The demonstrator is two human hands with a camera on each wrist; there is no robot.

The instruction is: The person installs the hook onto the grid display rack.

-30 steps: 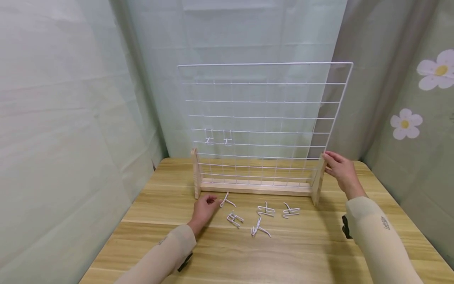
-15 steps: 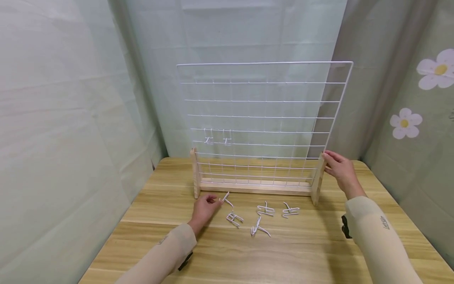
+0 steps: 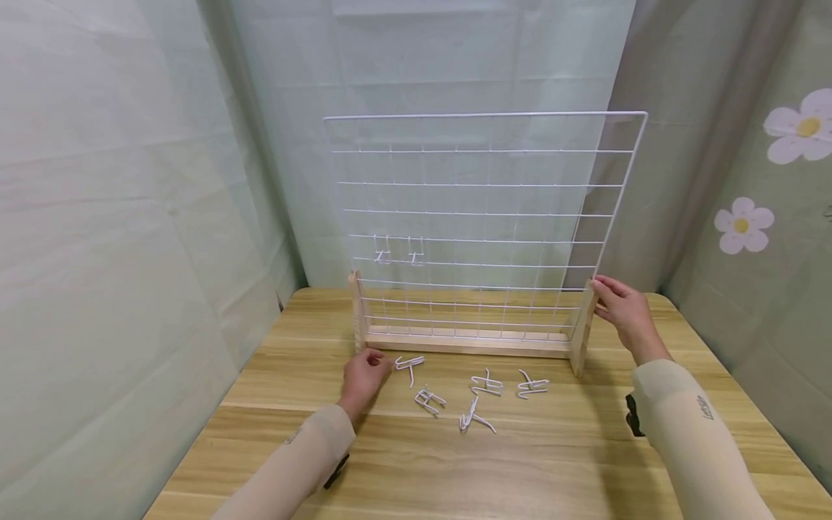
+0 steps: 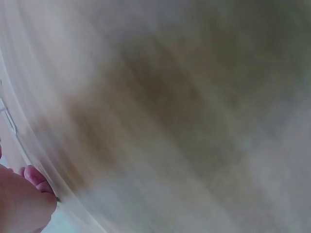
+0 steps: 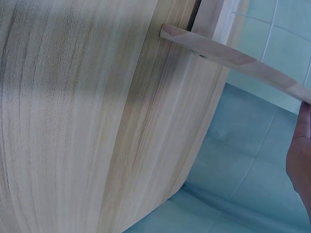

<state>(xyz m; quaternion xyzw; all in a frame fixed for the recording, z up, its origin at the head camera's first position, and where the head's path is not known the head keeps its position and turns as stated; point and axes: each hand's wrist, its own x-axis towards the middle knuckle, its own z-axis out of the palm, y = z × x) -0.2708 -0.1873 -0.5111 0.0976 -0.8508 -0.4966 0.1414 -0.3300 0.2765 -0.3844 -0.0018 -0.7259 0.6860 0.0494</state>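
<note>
At the front left of the rack, my left hand pinches one end of a white wire hook between thumb and fingers, just above the table. In the left wrist view part of that hand shows at the lower left edge. With its thumb and fingers, my right hand grips the top of the right wooden upright, beside the white wire grid panel. The right wrist view catches the same upright reaching up to the fingers. Two hooks hang on the grid's left side.
Several loose white wire hooks lie on the wooden table before the rack. A wooden base bar joins the right upright to the left upright. Pale curtains enclose the table's sides and back.
My left hand has drawn slightly left and away from me, and the hook at its fingertips has turned so its stem points toward me. My right hand stays on the upright.
</note>
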